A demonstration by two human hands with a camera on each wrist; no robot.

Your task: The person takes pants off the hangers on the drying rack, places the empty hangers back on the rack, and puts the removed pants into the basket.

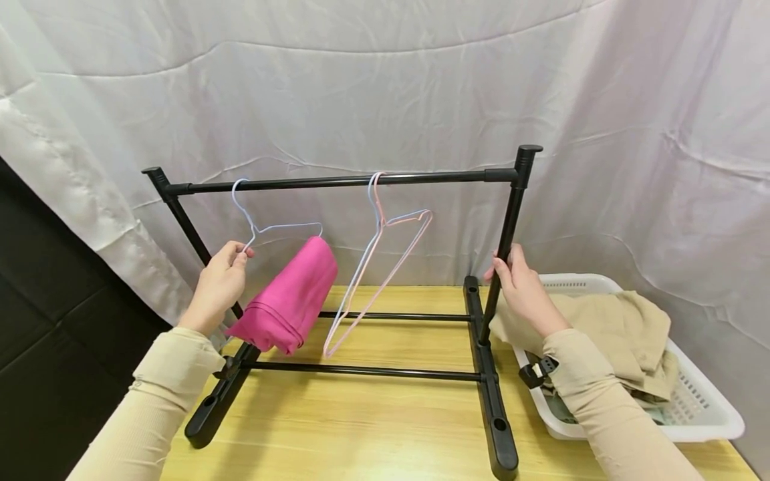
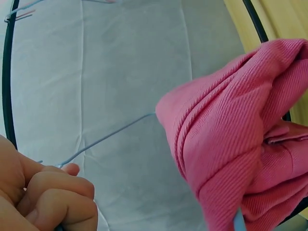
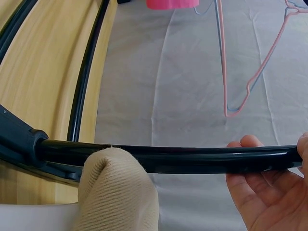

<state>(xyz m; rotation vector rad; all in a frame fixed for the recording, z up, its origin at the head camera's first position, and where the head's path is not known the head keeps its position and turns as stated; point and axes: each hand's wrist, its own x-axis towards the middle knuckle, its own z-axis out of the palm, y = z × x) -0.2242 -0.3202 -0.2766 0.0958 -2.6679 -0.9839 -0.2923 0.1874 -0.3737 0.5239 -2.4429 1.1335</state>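
Observation:
My left hand [image 1: 220,280] pinches the neck of a blue wire hanger [image 1: 291,226], just under its hook. That hook sits over the top bar of a black garment rack [image 1: 337,182]. Folded over the hanger is a magenta ribbed cloth [image 1: 295,294], which fills the right of the left wrist view. My right hand [image 1: 522,287] grips the rack's right upright, its fingers [image 3: 255,192] around the black tube in the right wrist view. Between the hands, a pink hanger [image 1: 400,257] and a second blue hanger [image 1: 359,274] hang together near the bar's middle.
To the right stands a white plastic basket [image 1: 716,417] with beige clothing [image 1: 631,327] heaped in it. The rack's black feet [image 1: 498,427] rest on a wooden table [image 1: 373,427]. A pale grey curtain [image 1: 337,100] hangs behind, with dark fabric [image 1: 60,321] at the left.

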